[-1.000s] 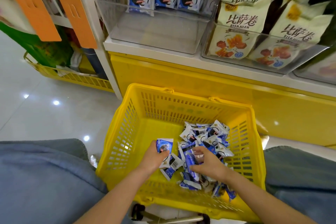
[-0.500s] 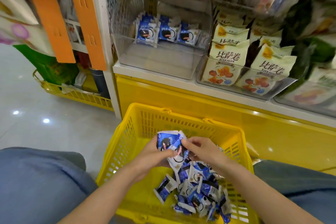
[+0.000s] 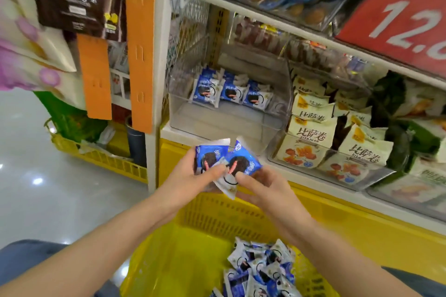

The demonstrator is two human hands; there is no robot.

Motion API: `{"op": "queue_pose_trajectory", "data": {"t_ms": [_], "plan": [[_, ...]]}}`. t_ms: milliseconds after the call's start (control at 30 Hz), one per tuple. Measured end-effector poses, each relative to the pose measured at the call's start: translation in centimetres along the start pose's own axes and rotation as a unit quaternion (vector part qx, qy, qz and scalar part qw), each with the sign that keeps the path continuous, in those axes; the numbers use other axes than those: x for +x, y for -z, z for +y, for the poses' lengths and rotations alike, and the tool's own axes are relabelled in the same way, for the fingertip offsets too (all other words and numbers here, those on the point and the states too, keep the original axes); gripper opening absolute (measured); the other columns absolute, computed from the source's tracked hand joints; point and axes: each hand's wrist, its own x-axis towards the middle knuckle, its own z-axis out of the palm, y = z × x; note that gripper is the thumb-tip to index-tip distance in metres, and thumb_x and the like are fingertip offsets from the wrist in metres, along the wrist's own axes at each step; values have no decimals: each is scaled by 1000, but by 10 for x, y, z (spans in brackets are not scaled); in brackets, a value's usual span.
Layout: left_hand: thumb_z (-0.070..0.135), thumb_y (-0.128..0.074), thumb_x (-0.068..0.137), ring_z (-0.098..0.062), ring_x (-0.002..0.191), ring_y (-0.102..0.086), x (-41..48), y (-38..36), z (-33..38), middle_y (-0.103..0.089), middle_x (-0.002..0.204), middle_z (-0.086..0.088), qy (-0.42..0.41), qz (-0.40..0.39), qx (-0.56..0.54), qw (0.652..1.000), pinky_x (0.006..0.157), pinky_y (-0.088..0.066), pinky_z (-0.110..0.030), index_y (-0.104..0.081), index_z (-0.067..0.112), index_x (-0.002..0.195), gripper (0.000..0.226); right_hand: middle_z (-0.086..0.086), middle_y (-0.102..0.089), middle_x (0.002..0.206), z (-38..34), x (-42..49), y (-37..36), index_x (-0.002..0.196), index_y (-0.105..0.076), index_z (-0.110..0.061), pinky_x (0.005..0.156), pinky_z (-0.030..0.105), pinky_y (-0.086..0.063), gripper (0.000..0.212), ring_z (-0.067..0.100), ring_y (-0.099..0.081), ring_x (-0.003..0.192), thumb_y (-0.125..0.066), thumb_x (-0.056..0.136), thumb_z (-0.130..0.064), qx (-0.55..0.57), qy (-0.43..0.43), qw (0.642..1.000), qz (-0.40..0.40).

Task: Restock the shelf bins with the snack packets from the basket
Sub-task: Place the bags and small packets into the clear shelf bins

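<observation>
Both hands hold a small bunch of blue-and-white snack packets in the air, just in front of the shelf edge and above the yellow basket. My left hand grips the left packet, thumb on its face. My right hand pinches the right and lower packets. Straight ahead stands a clear shelf bin with a row of the same blue packets at its back. Several more packets lie in the basket's right side.
A neighbouring clear bin to the right holds cream packets with red print. Orange strips hang along the white shelf post on the left. A second yellow basket sits on the tiled floor at left. A red price sign hangs upper right.
Both hands have risen out of the basket with the packets, from the pile up to the shelf edge. The view has tilted up toward the shelves.
</observation>
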Motion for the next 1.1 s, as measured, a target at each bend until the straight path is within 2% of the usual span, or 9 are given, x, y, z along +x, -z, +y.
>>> {"op": "queue_pose_trajectory", "data": {"t_ms": [100, 133, 233, 300, 467, 567, 633, 833, 1100], "plan": [[25, -63, 83, -10, 92, -67, 18, 16, 14, -69, 105, 4, -5, 20, 28, 999, 77, -56, -33, -52, 23, 117, 36, -12, -69, 89, -37, 28, -5, 101, -65, -25, 68, 14, -50, 16, -3, -63, 81, -62, 86, -30, -53, 83, 993, 58], [23, -61, 86, -6, 92, -66, 24, 22, 18, -68, 105, 5, -7, 37, 35, 999, 80, -54, -28, -51, 24, 117, 32, -15, -67, 83, -50, 42, -5, 100, -65, -25, 64, 11, -46, 14, -8, -59, 73, -60, 88, -29, -72, 104, 988, 86], [18, -57, 89, 10, 74, -61, 36, 37, 32, -64, 98, 8, -30, 80, 21, 996, 63, -46, -6, -52, 27, 108, 22, -11, -65, 89, -86, 95, -4, 101, -59, -24, 60, 4, -44, 14, -10, -59, 71, -64, 87, -25, -99, 148, 970, 166], [17, -57, 89, 11, 70, -61, 40, 46, 41, -64, 96, 7, -41, 98, -1, 994, 56, -43, -4, -53, 26, 106, 20, -4, -64, 89, -100, 134, -5, 109, -58, -13, 62, 5, -47, 28, 0, -60, 75, -69, 84, -19, -135, 157, 961, 183], [20, -59, 89, 7, 82, -63, 46, 66, 56, -64, 106, 6, -46, 128, -5, 991, 60, -47, -6, -52, 23, 116, 28, 2, -58, 92, -97, 219, -19, 111, -61, -6, 70, 14, -42, 36, 11, -56, 86, -74, 79, -18, -378, 122, 912, 100], [22, -60, 89, -8, 93, -66, 51, 75, 62, -66, 109, 1, -27, 138, -19, 990, 82, -53, -25, -52, 23, 117, 30, 4, -58, 98, -83, 253, -29, 113, -60, -8, 71, 15, -37, 37, 16, -57, 92, -73, 81, -22, -492, 105, 864, 30], [21, -60, 89, -14, 96, -66, 53, 79, 65, -67, 110, -1, -22, 137, -26, 990, 89, -51, -35, -53, 25, 117, 29, 9, -62, 105, -77, 268, -34, 117, -59, -7, 69, 12, -34, 37, 20, -58, 101, -69, 84, -21, -539, 102, 836, 3], [21, -59, 88, -19, 96, -66, 62, 84, 65, -66, 109, -4, -7, 148, -33, 988, 91, -51, -43, -52, 21, 116, 28, 15, -58, 115, -74, 290, -34, 116, -54, -2, 75, 21, -38, 29, 25, -57, 102, -61, 89, -12, -546, 131, 827, 16], [16, -61, 87, -21, 95, -67, 65, 78, 61, -66, 109, -8, 23, 145, -68, 987, 91, -52, -44, -52, 16, 116, 30, 11, -60, 116, -75, 283, -28, 116, -57, -6, 81, 24, -40, 37, 21, -56, 103, -68, 85, -22, -569, 160, 806, 10]]}}
